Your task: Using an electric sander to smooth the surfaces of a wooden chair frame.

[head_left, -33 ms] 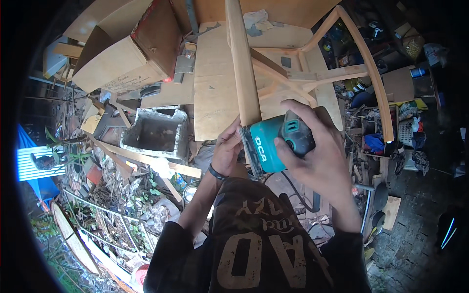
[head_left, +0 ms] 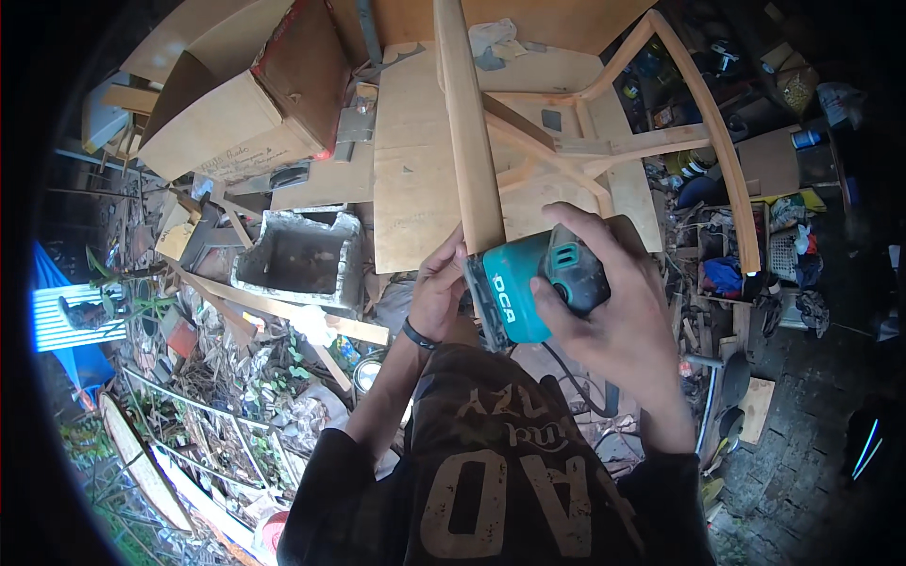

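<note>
Sander (head_left: 538,283), teal and black, is gripped from above by the right hand (head_left: 613,302) and pressed onto the near end of a long wooden slat (head_left: 467,132). That slat is steadied by the left hand (head_left: 439,288), closed around its near end. Pale bare wood is shown along the slat; how much sanding is left cannot be judged. Behind, a wooden chair frame (head_left: 661,141) and grey trough (head_left: 297,259) are seen.

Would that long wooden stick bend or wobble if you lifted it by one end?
The long wooden stick looks thick and straight, so probably stiff. Flat-sided, it likely wouldn't roll. The left hand steadies its near end.
</note>
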`<state>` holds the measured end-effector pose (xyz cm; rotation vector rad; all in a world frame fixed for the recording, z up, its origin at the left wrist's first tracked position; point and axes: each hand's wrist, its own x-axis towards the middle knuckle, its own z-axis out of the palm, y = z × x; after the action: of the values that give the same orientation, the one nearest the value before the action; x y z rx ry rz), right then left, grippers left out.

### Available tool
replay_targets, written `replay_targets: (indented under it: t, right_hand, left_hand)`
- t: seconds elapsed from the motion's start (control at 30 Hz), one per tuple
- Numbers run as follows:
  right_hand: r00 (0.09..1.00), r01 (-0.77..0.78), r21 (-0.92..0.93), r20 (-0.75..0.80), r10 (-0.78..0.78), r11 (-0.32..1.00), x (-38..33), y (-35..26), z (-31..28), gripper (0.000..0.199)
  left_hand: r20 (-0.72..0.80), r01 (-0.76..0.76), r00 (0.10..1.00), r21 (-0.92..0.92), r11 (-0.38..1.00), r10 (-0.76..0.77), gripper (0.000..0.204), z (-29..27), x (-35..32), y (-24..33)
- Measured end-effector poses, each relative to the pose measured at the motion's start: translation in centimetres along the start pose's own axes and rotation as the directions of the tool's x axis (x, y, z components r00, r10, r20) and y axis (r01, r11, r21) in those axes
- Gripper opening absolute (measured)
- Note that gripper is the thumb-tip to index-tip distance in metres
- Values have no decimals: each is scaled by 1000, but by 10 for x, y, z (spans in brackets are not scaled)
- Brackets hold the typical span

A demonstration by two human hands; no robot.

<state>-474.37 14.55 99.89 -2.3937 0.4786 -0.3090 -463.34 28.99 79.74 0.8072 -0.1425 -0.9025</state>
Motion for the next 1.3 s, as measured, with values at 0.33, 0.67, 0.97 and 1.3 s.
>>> replay_targets:
  t: [0.33,0.67,0.97,1.3]
  right_hand:
    - [999,-36,-233,-27,30,972,203,23,30,56]
    - [999,35,-294,0,-36,955,209,31,27,55]
    - [1000,-28,-46,-3,28,999,3,2,-3,55]
    - [998,-57,-204,-40,50,977,190,24,32,61]
  left_hand:
    - [-74,42,997,98,994,-35,58,7,-4,4]
    - [-105,33,994,-18,999,-34,54,9,0,-13]
    - [-55,113,991,-179,977,-124,44,7,5,-12]
    - [-102,103,989,-44,994,-107,47,5,-1,-8]
